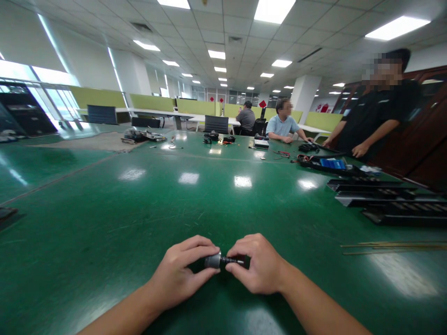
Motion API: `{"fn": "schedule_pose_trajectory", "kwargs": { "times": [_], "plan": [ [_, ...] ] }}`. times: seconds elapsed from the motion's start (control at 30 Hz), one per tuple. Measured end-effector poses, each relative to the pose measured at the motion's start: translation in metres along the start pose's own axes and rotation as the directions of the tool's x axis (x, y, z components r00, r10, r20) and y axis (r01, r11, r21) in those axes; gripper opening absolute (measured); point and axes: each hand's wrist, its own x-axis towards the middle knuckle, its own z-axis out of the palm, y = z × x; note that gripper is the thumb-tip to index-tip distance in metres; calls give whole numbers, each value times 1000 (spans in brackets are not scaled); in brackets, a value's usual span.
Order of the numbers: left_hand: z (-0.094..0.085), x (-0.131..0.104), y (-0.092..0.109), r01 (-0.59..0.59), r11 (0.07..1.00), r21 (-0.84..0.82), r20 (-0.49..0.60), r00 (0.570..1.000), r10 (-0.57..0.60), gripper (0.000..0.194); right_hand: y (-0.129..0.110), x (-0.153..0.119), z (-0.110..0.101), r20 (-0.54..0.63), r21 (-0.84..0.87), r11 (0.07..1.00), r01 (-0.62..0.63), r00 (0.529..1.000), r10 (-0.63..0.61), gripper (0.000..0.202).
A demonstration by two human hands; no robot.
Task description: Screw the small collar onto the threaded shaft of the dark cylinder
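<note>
Low in the middle of the view, my left hand (186, 270) pinches a short grey metal cylinder (213, 261) between thumb and fingers. A thin dark shaft with coil-like ridges (228, 260) sticks out of the cylinder's right end. My right hand (256, 265) grips this shaft between thumb and index finger, and its pale metal tip shows inside the curled hand. The piece lies level, just above the green tabletop (167, 209). I cannot tell whether the shaft and the cylinder are one part.
Thin brass-coloured rods (391, 246) lie at the right, with black metal channels (384, 197) behind them. A black tray with blue items (331, 163) is farther back. One person (380, 107) stands at the far right, another (284, 123) sits at the far edge.
</note>
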Motion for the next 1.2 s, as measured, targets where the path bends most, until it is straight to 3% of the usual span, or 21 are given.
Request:
{"fn": "schedule_pose_trajectory", "kwargs": {
  "times": [1.2],
  "plan": [
    [0, -1, -3, 16, 1000, 20, -5, 1000, -16, 36, 1, -1, -3, 1, 8, 1000, -14, 1000, 14, 9]
  ]
}}
